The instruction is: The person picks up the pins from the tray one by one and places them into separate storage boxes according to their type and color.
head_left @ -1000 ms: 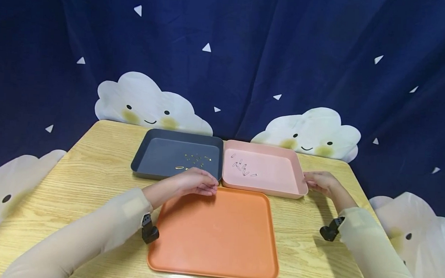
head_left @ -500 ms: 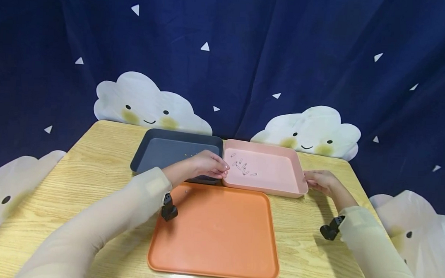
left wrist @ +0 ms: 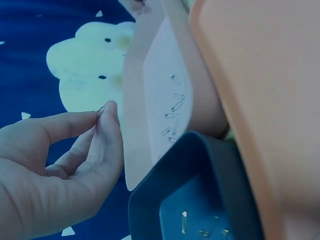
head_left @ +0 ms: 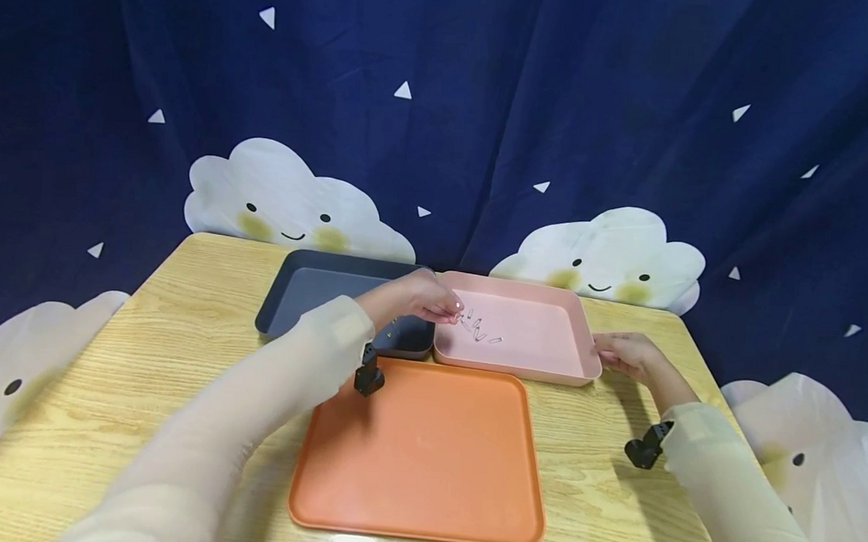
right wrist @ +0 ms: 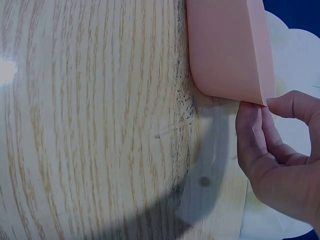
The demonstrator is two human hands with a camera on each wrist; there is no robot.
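My left hand is over the left side of the pink tray. Between thumb and fingertip it pinches a small silver safety pin, seen best in the left wrist view. Below and to the right of those fingers, several silver safety pins lie scattered on the tray floor. My right hand grips the rim at the pink tray's right end, thumb on one side of the wall and fingers on the other. Several gold safety pins lie in the dark grey tray, partly hidden by my left forearm.
An orange tray lies in front of the two deeper trays, close to their front walls. All three sit on a wood-grain table. Behind its far edge hangs a dark blue curtain with clouds and triangles.
From the dark tray's front right corner, my left hand has moved right and away from me, over the pink tray's left part. My right hand stays on the pink tray's rim.
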